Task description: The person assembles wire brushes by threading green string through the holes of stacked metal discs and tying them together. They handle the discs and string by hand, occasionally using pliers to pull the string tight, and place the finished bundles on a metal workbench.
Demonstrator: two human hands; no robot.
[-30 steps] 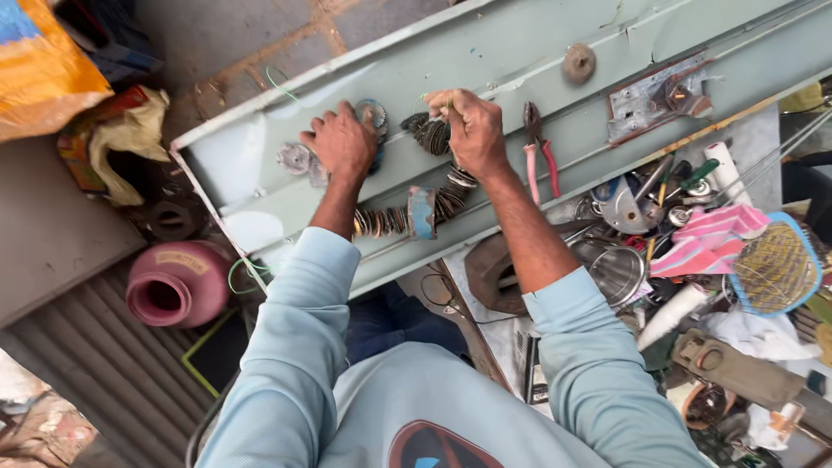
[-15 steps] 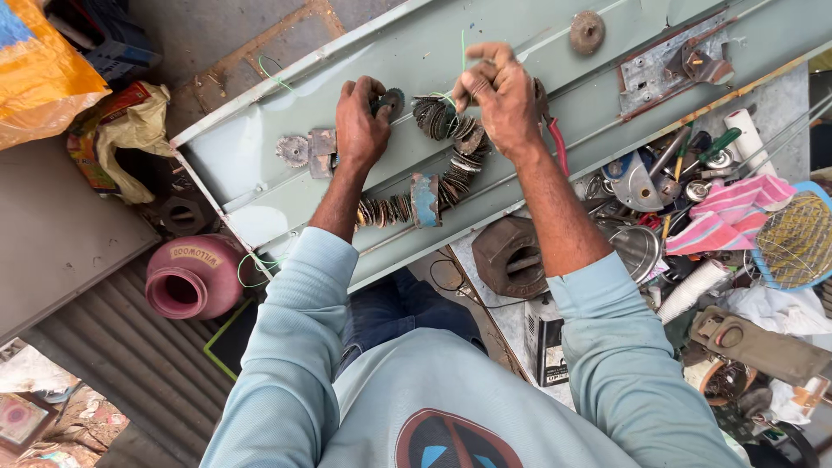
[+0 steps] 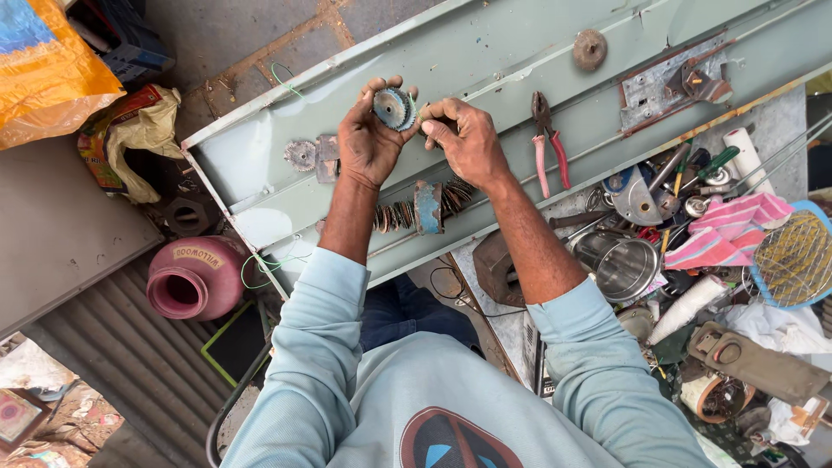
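Observation:
My left hand (image 3: 368,139) holds a small round toothed metal disc (image 3: 392,107) by its edge, above a long pale green metal frame (image 3: 485,52). My right hand (image 3: 466,139) is right beside it, fingertips pinched at the disc's right side. Below both hands a row of rusty washers and discs (image 3: 420,208) sits strung on the frame's lower ledge. Another toothed disc with a small plate (image 3: 310,156) lies left of my left hand. Red-handled pliers (image 3: 549,143) rest on the frame to the right of my right hand.
A round rusty knob (image 3: 589,49) and a metal latch plate (image 3: 672,84) sit on the frame at upper right. A cluttered heap with a steel cup (image 3: 622,263), screwdrivers and a pink cloth (image 3: 724,227) fills the right. A pink pot (image 3: 195,277) stands at lower left.
Both hands have come together near the frame's upper edge. The left hand now holds the toothed disc up, and the right hand has moved to its side.

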